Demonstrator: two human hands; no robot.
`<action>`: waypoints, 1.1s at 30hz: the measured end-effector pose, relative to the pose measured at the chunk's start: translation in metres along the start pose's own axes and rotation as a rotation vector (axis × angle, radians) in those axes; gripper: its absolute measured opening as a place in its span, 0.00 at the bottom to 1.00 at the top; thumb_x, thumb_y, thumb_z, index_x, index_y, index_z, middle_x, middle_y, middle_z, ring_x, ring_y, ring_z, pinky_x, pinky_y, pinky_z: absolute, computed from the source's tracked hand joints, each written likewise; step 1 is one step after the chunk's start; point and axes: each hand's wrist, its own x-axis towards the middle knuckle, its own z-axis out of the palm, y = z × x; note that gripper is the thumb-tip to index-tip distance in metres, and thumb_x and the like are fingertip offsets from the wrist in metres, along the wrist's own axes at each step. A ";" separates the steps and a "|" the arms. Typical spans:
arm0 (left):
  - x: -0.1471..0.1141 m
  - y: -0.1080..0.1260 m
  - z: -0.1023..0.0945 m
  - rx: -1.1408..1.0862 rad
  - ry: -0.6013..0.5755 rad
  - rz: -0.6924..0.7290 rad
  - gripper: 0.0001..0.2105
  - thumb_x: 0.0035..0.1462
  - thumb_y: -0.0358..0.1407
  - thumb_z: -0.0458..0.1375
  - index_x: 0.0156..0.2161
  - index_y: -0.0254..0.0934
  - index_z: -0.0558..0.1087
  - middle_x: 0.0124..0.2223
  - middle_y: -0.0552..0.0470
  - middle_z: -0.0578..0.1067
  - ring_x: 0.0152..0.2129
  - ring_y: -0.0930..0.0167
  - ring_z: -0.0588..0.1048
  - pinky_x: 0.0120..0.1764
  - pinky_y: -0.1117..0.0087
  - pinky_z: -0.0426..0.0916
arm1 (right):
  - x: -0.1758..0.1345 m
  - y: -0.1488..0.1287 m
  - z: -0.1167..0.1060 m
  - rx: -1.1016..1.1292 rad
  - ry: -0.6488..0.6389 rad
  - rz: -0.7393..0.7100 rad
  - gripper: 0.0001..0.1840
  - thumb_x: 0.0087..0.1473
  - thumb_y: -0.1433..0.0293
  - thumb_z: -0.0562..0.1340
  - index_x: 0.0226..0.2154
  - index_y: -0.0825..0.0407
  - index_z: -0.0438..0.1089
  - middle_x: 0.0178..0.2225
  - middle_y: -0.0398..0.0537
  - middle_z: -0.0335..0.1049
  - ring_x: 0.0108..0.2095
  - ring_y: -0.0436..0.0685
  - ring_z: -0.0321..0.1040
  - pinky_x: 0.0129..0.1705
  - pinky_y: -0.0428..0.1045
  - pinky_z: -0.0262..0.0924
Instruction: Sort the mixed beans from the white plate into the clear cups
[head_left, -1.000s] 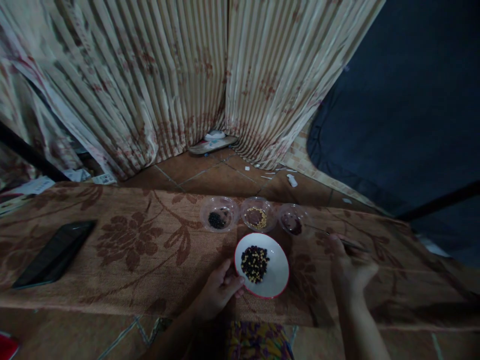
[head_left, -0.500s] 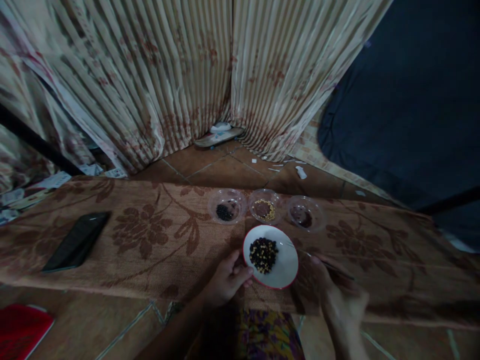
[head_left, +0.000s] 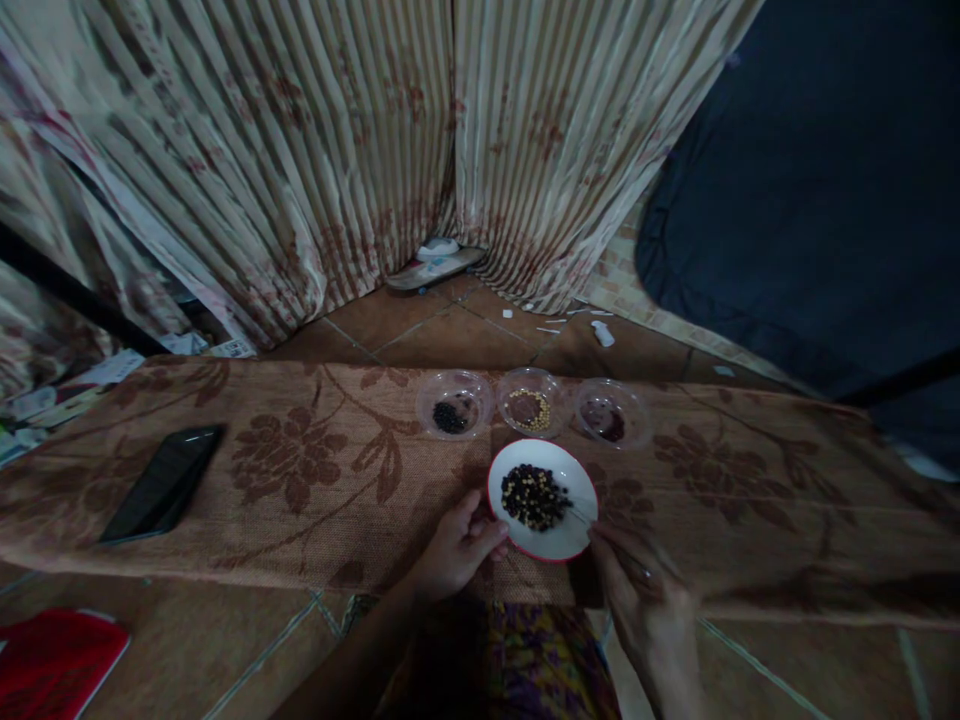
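Note:
A white plate with a red rim [head_left: 559, 545] is tilted in front of me above the cloth. On its left side lies a heap of mixed black and yellow beans [head_left: 532, 497]. My left hand [head_left: 466, 545] grips the plate's left edge, thumb over the rim. In my right hand [head_left: 649, 590], closed and slightly blurred, is a thin metal fork [head_left: 583, 513]; its tip reaches into the plate at the right edge of the beans. Just beyond stand three clear plastic bowls: one with black beans [head_left: 450, 417], one with yellow beans [head_left: 541, 412], one with dark red beans [head_left: 613, 428].
A patterned brown cloth [head_left: 300, 530] covers the long, narrow table. At the left lies a black phone [head_left: 165, 485]. Striped curtains [head_left: 375, 150] hang behind, with a skateboard [head_left: 435, 268] on the tiled floor. Something red [head_left: 60, 660] sits at lower left.
My right hand has moved left, bringing the fork further into the plate, up to the beans. The bean heap has spread slightly to the right. My left hand keeps its hold.

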 end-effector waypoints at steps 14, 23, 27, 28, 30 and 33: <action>-0.001 0.004 0.001 -0.038 0.002 -0.035 0.24 0.56 0.47 0.62 0.52 0.36 0.67 0.30 0.54 0.73 0.25 0.72 0.73 0.30 0.71 0.70 | -0.019 -0.013 -0.005 0.050 -0.035 0.288 0.16 0.52 0.54 0.64 0.34 0.49 0.79 0.38 0.50 0.79 0.39 0.59 0.76 0.36 0.48 0.71; 0.000 0.000 -0.001 -0.024 -0.005 -0.035 0.21 0.56 0.47 0.62 0.50 0.36 0.67 0.31 0.54 0.74 0.26 0.73 0.73 0.31 0.72 0.70 | -0.035 -0.014 -0.005 0.122 0.005 0.402 0.17 0.52 0.55 0.65 0.36 0.50 0.79 0.37 0.51 0.80 0.26 0.54 0.75 0.21 0.43 0.66; 0.000 0.000 -0.001 -0.023 0.002 -0.029 0.22 0.57 0.46 0.61 0.52 0.35 0.66 0.32 0.53 0.74 0.26 0.73 0.73 0.30 0.72 0.69 | -0.046 -0.010 0.001 0.129 -0.025 0.284 0.15 0.54 0.58 0.64 0.38 0.49 0.79 0.40 0.51 0.79 0.31 0.56 0.77 0.19 0.41 0.65; 0.000 0.000 -0.001 -0.018 0.006 -0.027 0.22 0.57 0.47 0.61 0.52 0.35 0.66 0.32 0.53 0.75 0.25 0.73 0.73 0.30 0.72 0.69 | -0.048 -0.009 0.002 0.126 -0.032 0.226 0.14 0.54 0.59 0.63 0.38 0.49 0.79 0.40 0.51 0.79 0.34 0.56 0.77 0.22 0.41 0.67; 0.000 0.000 -0.002 0.003 0.003 -0.022 0.24 0.57 0.47 0.61 0.54 0.35 0.65 0.32 0.53 0.75 0.25 0.73 0.73 0.30 0.71 0.70 | -0.050 -0.009 0.005 0.130 -0.069 0.097 0.12 0.56 0.62 0.62 0.38 0.48 0.79 0.38 0.50 0.80 0.36 0.57 0.78 0.31 0.43 0.71; 0.000 0.002 -0.003 0.036 0.017 -0.022 0.26 0.56 0.48 0.61 0.54 0.35 0.65 0.31 0.54 0.74 0.25 0.73 0.73 0.29 0.71 0.70 | -0.050 -0.007 0.009 0.143 -0.106 0.000 0.10 0.56 0.65 0.63 0.39 0.47 0.78 0.37 0.48 0.80 0.37 0.56 0.78 0.38 0.44 0.72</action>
